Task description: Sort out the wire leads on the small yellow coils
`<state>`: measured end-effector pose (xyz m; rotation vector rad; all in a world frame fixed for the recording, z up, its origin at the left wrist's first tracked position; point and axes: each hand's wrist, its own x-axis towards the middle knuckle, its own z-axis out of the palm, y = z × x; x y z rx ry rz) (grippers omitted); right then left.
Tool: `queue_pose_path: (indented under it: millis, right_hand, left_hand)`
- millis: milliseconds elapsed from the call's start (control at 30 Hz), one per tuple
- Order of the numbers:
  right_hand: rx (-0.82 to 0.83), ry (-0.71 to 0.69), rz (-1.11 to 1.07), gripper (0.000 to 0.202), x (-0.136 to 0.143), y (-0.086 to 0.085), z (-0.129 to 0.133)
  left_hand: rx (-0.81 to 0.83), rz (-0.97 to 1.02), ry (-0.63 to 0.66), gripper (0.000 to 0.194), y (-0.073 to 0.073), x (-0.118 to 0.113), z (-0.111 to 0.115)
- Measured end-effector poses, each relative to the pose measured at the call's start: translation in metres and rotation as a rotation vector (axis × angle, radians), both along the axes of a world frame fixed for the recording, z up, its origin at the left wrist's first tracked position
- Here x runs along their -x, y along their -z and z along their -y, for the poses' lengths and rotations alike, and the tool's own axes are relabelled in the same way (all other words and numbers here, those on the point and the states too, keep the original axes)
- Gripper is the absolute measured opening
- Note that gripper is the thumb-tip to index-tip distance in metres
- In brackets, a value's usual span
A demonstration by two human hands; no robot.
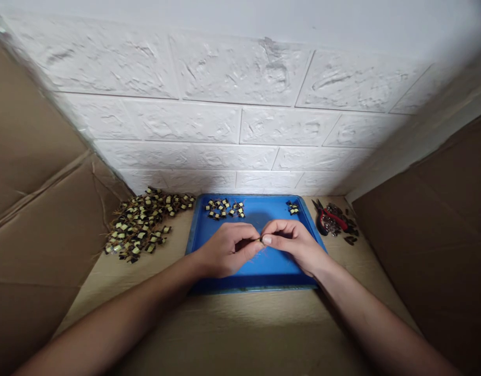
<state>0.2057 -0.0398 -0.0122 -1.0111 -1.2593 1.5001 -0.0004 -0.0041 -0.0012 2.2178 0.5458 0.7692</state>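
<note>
Above the middle of a blue tray (259, 283), my left hand (229, 249) and my right hand (289, 243) meet fingertip to fingertip. Both are closed in a pinch on one tiny dark piece (260, 239), mostly hidden by the fingers. Thin reddish strands show faintly just below it. Several small black and pale-yellow pieces (220, 205) lie at the tray's back left. A smaller cluster of similar pieces (292, 208) sits at its back right.
A large pile of black and yellow pieces (140, 224) lies left of the tray. Red-handled pliers (334, 216) rest on small metallic parts (331, 227) to the right. Cardboard panels (432, 219) flank both sides, and a white brick-patterned wall (209, 122) stands behind.
</note>
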Motion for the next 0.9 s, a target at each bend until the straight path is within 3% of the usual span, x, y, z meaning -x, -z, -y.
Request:
queue_pose_path:
  millis: [300,900]
  right_hand:
    - [0.055,-0.025,-0.069,0.012,0.0000,0.0016,-0.0004]
    - [0.031,-0.006,-0.009,0.012,-0.0006,0.0010,-0.0007]
  left_hand:
    - [0.035,0.007,-0.014,0.024,-0.0014,0.0008,0.0001]
    - [0.057,-0.002,0.007,0.024,-0.0033,0.0024,-0.0006]
